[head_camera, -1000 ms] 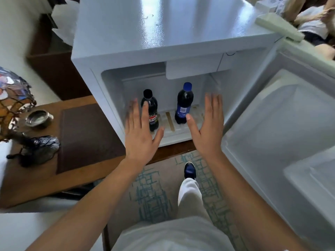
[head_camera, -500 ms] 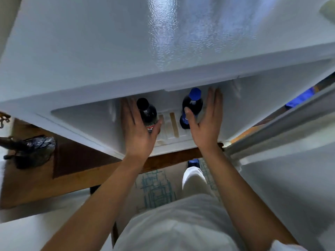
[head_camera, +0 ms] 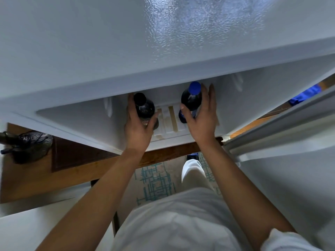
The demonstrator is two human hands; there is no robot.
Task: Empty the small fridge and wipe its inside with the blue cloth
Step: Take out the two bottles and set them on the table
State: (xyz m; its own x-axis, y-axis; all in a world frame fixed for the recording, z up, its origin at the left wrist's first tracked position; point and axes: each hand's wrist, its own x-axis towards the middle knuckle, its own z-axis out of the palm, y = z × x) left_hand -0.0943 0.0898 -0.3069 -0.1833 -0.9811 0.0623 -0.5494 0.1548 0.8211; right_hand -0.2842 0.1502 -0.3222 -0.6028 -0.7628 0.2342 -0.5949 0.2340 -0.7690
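The small white fridge (head_camera: 163,42) fills the upper view, seen from above, with its door (head_camera: 290,178) swung open at the right. Two dark soda bottles stand on its floor. My left hand (head_camera: 136,129) wraps round the black-capped bottle (head_camera: 144,107). My right hand (head_camera: 201,120) wraps round the blue-capped bottle (head_camera: 192,98), thumb on its left side. A piece of blue cloth (head_camera: 304,94) shows past the fridge's right side.
The fridge sits on a wooden table (head_camera: 36,178) with a dark mat (head_camera: 76,156). A dark ornament (head_camera: 27,144) stands at the table's left. Below are a patterned rug (head_camera: 155,180) and my leg in white trousers.
My head has moved in over the fridge top. Both hands went from flat in front of the opening to inside it, and their fingers have closed round the two bottles.
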